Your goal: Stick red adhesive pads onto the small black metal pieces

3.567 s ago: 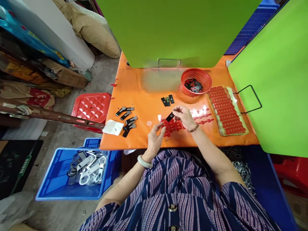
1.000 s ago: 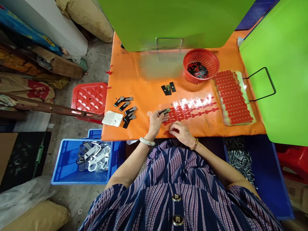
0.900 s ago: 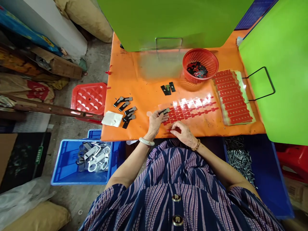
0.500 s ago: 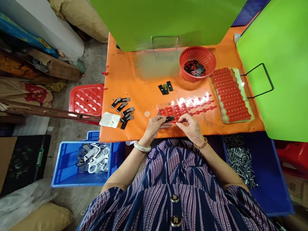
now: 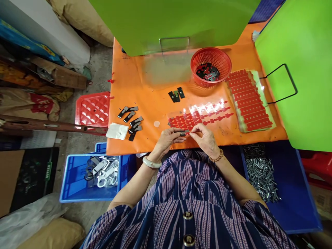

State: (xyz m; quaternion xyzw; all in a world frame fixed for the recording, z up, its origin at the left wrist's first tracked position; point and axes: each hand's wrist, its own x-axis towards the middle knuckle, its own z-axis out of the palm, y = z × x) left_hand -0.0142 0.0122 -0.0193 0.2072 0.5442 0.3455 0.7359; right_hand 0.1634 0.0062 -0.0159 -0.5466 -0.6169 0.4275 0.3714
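My left hand (image 5: 165,140) is closed on a small black and grey plate (image 5: 183,132), pinched by thumb and fingers above the table's front edge. My right hand (image 5: 206,141) meets the plate's right end in a pinch on a red sticker (image 5: 187,133), small and partly hidden by the fingertips. Just beyond both hands lies a clear sheet of red stickers (image 5: 199,116). Several similar black plates (image 5: 133,122) are scattered to the left, and 3 black plates (image 5: 175,94) lie farther back.
A red basket (image 5: 222,55) with black and red pieces stands at the back, beside a stack of red sticker sheets (image 5: 249,100). White paper (image 5: 117,131) lies at the left table edge. Blue bins (image 5: 88,197) with metal parts flank me below. Green panels (image 5: 171,20) border the orange table.
The plate in my left hand has turned, now showing a grey face with red at its right end. My right fingertips have come up against the plate. The view has shifted slightly.
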